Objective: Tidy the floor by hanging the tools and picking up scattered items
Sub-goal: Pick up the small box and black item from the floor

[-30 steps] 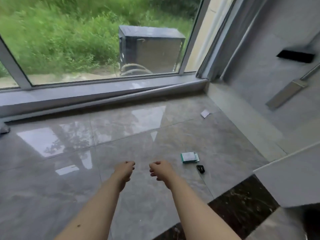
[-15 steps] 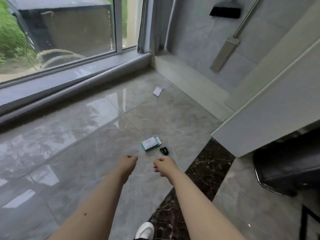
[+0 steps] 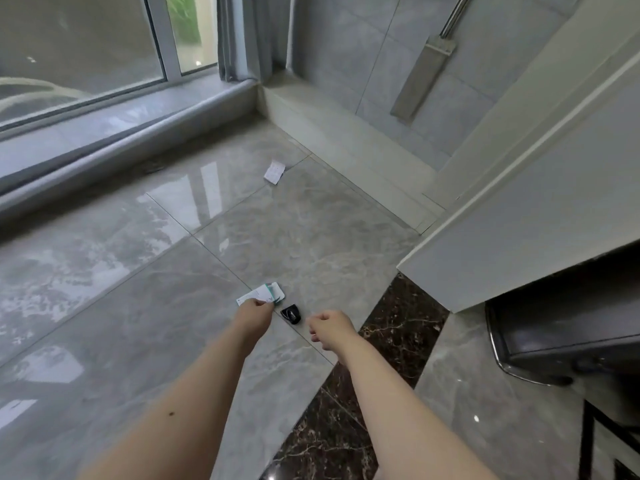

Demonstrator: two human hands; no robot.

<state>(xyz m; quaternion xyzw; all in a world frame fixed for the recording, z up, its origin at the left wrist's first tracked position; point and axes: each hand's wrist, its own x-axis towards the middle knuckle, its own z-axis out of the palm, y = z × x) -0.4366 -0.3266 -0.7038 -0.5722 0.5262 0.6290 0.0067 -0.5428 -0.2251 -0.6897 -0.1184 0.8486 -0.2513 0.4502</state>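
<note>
A small white and green box [image 3: 263, 293] lies on the grey tiled floor. My left hand [image 3: 253, 315] reaches down to it, and its fingertips touch or pinch the box's near edge. Just right of the box lies a small black object [image 3: 291, 312]. My right hand [image 3: 330, 328] hovers beside that black object with curled fingers and holds nothing. A white paper scrap [image 3: 274, 171] lies farther off near the wall. A flat mop [image 3: 422, 79] hangs on the tiled wall at the upper right.
A window sill [image 3: 121, 140] runs along the left, with a grey curtain [image 3: 239, 36] in the corner. A white door [image 3: 540, 216] stands open on the right. A dark round-edged object [image 3: 561, 334] sits behind the door, past a dark marble strip [image 3: 391, 327].
The view has swung right and moved closer to the floor items. My left hand has reached forward onto the box. My right hand has come up beside the black object.
</note>
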